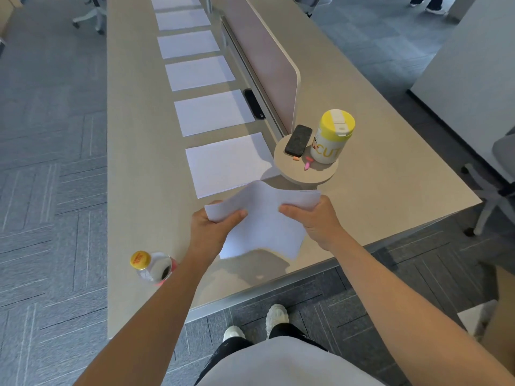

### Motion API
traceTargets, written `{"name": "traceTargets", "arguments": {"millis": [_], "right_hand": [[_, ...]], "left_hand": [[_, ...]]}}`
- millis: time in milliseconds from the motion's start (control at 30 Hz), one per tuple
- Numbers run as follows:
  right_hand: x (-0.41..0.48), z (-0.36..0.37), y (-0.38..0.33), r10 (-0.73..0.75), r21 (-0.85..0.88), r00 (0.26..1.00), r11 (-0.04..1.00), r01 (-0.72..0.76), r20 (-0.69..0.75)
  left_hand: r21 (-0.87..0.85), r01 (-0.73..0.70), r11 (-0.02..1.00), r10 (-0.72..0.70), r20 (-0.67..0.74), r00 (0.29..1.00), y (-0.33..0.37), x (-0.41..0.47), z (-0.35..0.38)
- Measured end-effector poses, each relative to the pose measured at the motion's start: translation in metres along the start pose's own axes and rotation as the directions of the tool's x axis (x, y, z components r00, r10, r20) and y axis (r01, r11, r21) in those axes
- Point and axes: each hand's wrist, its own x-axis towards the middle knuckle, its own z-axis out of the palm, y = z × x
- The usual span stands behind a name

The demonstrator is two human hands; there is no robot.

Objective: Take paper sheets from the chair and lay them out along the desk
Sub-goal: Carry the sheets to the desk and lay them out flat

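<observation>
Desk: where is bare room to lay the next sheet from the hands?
Bare desk lies between the nearest laid sheet and the near edge, right of the bottle, under the held sheets. A bare strip also runs left of the row. Crowded: the round stand with phone and canister, at that sheet's right corner.

Sheets (pixel 228 162) along desk (pixel 133 135); phone (pixel 298 140) beside canister (pixel 331 137) on round shelf (pixel 312 175); bottle (pixel 152 267) perhaps at left edge.

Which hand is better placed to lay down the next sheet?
Left, probably: the left hand pinches the held sheets over bare desk in line with the laid row; the right hand is close to the round stand.
</observation>
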Motion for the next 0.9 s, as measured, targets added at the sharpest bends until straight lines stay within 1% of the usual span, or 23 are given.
{"name": "traceTargets", "arguments": {"millis": [100, 167, 267, 367, 500, 567, 633, 700, 800, 900], "right_hand": [[0.002, -0.004, -0.001, -0.029, -0.012, 0.999, 1.0, 0.028, -0.021], [0.003, -0.006, 0.004, 0.012, -0.055, 1.0, 0.998, -0.013, -0.016], [0.005, -0.008, 0.009, 0.07, -0.075, 0.997, 0.995, -0.071, -0.01], [0.006, -0.01, 0.009, 0.079, -0.096, 0.997, 0.992, -0.078, 0.006], [0.008, -0.012, 0.008, 0.095, -0.112, 0.995, 0.989, -0.092, 0.014], [0.009, -0.012, 0.007, 0.094, -0.13, 0.995, 0.987, -0.091, 0.018], [0.009, -0.012, 0.006, 0.09, -0.165, 0.995, 0.983, -0.083, 0.039], [0.008, -0.012, 0.005, 0.074, -0.211, 0.996, 0.976, -0.06, 0.056], [0.006, -0.012, -0.002, 0.007, -0.276, 0.998, 0.961, 0.012, 0.068], [0.002, -0.019, -0.019, -0.061, -0.414, 0.994, 0.905, 0.093, 0.092]], "left_hand": [[0.029, -0.072, 0.997, 0.071, 0.03, 0.997, 0.003, 0.0, -0.003], [0.06, -0.064, 0.996, 0.061, 0.053, 0.997, -0.001, 0.001, -0.004], [0.073, -0.021, 0.997, 0.018, 0.041, 0.999, -0.008, 0.003, -0.006], [0.096, -0.027, 0.995, 0.022, 0.053, 0.998, -0.011, 0.005, -0.008], [0.066, -0.054, 0.996, 0.05, 0.062, 0.997, -0.006, 0.005, -0.006], [0.086, -0.064, 0.994, 0.058, 0.072, 0.996, -0.006, 0.005, -0.004], [0.118, -0.052, 0.992, 0.045, 0.066, 0.997, -0.008, 0.006, -0.003], [0.173, -0.031, 0.984, 0.027, 0.03, 0.999, -0.009, 0.008, -0.003], [0.234, 0.013, 0.972, -0.004, -0.036, 0.999, -0.006, 0.012, -0.003], [0.253, 0.019, 0.967, -0.007, -0.047, 0.999, 0.002, 0.016, -0.003]]}}
